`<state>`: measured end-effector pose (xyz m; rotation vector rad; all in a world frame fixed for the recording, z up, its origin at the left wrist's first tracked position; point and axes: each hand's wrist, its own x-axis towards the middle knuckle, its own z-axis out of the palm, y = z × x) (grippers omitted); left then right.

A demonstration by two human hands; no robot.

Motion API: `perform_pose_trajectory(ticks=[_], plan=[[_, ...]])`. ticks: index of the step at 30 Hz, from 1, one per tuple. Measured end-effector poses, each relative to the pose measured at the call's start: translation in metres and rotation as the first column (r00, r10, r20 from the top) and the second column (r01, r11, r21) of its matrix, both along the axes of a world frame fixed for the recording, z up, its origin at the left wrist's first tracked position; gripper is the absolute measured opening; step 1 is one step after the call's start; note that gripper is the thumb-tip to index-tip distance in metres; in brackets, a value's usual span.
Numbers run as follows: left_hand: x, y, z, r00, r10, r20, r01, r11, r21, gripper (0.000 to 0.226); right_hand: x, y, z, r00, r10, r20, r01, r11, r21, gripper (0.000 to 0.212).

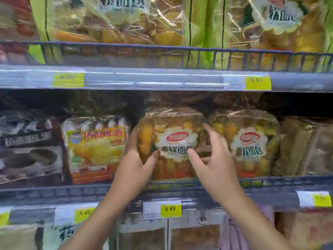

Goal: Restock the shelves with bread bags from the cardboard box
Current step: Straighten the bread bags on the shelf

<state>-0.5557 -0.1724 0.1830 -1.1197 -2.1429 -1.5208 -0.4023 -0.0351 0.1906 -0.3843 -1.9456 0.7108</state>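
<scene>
With the left hand (pixel 134 159) gripping the bread bag (pixel 171 143) and the right hand (pixel 214 159) spread loose beside it, that bag could tip forward off the shelf (pixel 54 193).

Centre frame: bread bag (pixel 173 143), clear glossy plastic film, crinkled, catching glare. Neighbouring bag (pixel 248 143) to the right, same shiny wrap. Left-centre, yellow pack (pixel 95 147), printed glossy plastic. Upper frame: shelf rail (pixel 162 49), dark painted metal wire. Price tags (pixel 170 208), matt yellow paper behind a clear plastic strip.
</scene>
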Motion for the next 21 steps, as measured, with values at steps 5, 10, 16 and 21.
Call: perform_pose_trajectory(ticks=[5,10,16,21], plan=[[-0.019,0.001,0.0,0.995,-0.092,0.042,0.094,0.993,-0.067,0.081,-0.007,-0.007,0.017,0.991,-0.13,-0.007,0.13,0.991,0.03,0.07],[-0.023,-0.001,-0.002,0.987,-0.12,0.103,0.126,0.991,-0.05,0.075,-0.023,-0.013,0.048,0.981,-0.192,0.023,0.188,0.973,0.131,0.068],[-0.021,-0.005,0.0,0.955,-0.212,0.209,0.209,0.977,0.036,0.074,-0.048,-0.003,0.073,0.96,-0.145,0.24,0.167,0.983,-0.077,0.076],[-0.024,-0.007,0.0,0.944,-0.218,0.246,0.208,0.976,0.068,0.073,-0.05,-0.002,0.062,0.993,-0.052,0.102,0.069,0.983,-0.172,0.079]])
